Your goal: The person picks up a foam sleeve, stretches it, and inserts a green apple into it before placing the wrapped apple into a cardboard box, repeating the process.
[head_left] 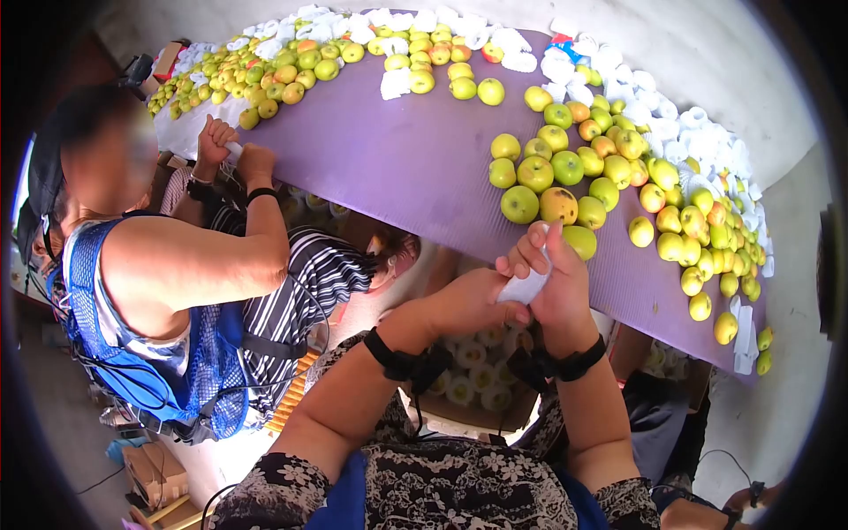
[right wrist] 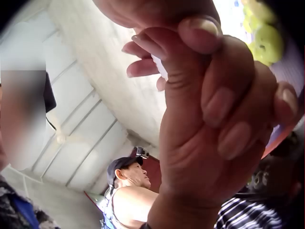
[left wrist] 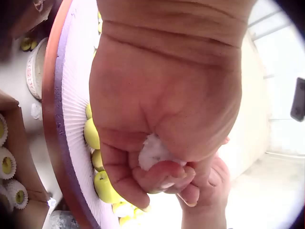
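Both hands meet above the table's near edge around a crumpled white foam net (head_left: 527, 284). The left hand (head_left: 473, 302) pinches it from the left, thumb below. From the other side, the right hand (head_left: 562, 287) curls round it with its thumb up. In the left wrist view the left hand (left wrist: 164, 95) has its fingers bent over the white foam (left wrist: 155, 151). In the right wrist view, the right hand (right wrist: 205, 109) has curled fingers and hides most of the foam. Green-yellow apples (head_left: 534, 174) lie just beyond the hands; whether the net holds anything cannot be seen.
A purple-covered table (head_left: 380, 159) carries many apples and piled white foam nets (head_left: 698, 132) along its far edge. Below the hands stands a box of netted apples (head_left: 477, 375). At the left, another person (head_left: 190, 265) works with both hands over the table edge.
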The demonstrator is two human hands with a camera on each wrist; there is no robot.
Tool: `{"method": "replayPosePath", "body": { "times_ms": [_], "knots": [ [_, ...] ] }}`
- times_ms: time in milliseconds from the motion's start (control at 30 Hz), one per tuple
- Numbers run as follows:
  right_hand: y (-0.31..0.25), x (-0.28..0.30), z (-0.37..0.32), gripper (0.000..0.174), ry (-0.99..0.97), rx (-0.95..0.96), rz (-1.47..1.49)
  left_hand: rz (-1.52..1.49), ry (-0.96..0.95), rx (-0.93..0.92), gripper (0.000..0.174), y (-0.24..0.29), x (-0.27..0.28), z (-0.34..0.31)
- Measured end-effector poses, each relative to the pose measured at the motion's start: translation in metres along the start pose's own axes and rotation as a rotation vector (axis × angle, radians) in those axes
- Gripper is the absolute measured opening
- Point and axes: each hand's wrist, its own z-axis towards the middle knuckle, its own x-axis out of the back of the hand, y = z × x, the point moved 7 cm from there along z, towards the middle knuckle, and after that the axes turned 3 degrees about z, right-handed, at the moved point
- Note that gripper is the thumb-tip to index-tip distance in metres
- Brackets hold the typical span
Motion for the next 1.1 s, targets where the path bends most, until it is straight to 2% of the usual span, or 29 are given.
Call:
{"method": "replayPosePath", "body": {
  "times_ms": [33,133,200,267,333,400,433,500,600,700,767,833,933,1033,1100],
  "knots": [
    [0.001,0.002,0.0,0.039,-0.002,0.0,-0.017,0.02,-0.021,0.02,0.019,0.001,0.001,0.0],
    [-0.001,-0.005,-0.002,0.042,0.032,-0.013,-0.072,-0.177,-0.12,0.314,0.021,-0.001,-0.002,-0.004],
    [-0.006,-0.015,-0.005,0.043,0.11,-0.038,-0.108,-0.275,-0.135,0.269,0.024,0.0,-0.003,-0.004],
    [-0.008,-0.018,-0.005,0.042,0.009,-0.008,-0.367,-0.359,-0.131,0.224,0.024,0.0,-0.002,-0.003],
    [-0.008,-0.025,-0.007,0.042,-0.094,-0.054,-0.565,-0.424,-0.115,0.178,0.021,0.001,-0.001,-0.001],
    [-0.003,-0.034,-0.013,0.04,-0.199,-0.187,-0.697,-0.437,-0.044,0.16,0.015,0.003,0.005,-0.002],
    [-0.005,-0.033,-0.012,0.037,-0.185,-0.163,-0.722,-0.447,-0.005,0.151,0.016,0.003,0.007,-0.003],
    [-0.007,-0.032,-0.009,0.033,-0.156,-0.12,-0.771,-0.486,-0.012,0.161,0.028,-0.004,0.003,0.0],
    [-0.013,-0.035,-0.015,0.026,-0.12,-0.18,-0.8,-0.573,-0.031,0.206,0.046,-0.004,-0.003,0.001],
    [-0.011,-0.032,-0.016,0.024,-0.029,-0.151,-0.604,-0.402,0.068,0.408,0.042,0.016,-0.006,-0.001],
    [-0.003,-0.022,-0.01,0.029,-0.024,-0.03,-0.339,-0.123,0.079,0.341,0.031,0.013,-0.003,0.003],
    [0.002,-0.002,-0.006,0.037,0.032,0.015,-0.136,0.228,-0.01,0.038,0.021,-0.019,-0.008,0.008],
    [0.004,0.013,-0.008,0.036,0.019,-0.004,0.019,0.272,0.007,0.239,0.016,-0.031,-0.007,0.006],
    [0.001,0.015,-0.012,0.036,0.069,-0.002,-0.063,0.47,-0.089,0.147,0.03,-0.017,-0.007,0.009],
    [-0.006,0.009,-0.014,0.033,0.088,0.025,-0.205,0.339,-0.102,0.272,0.042,-0.006,-0.002,0.011]
  ]
}}
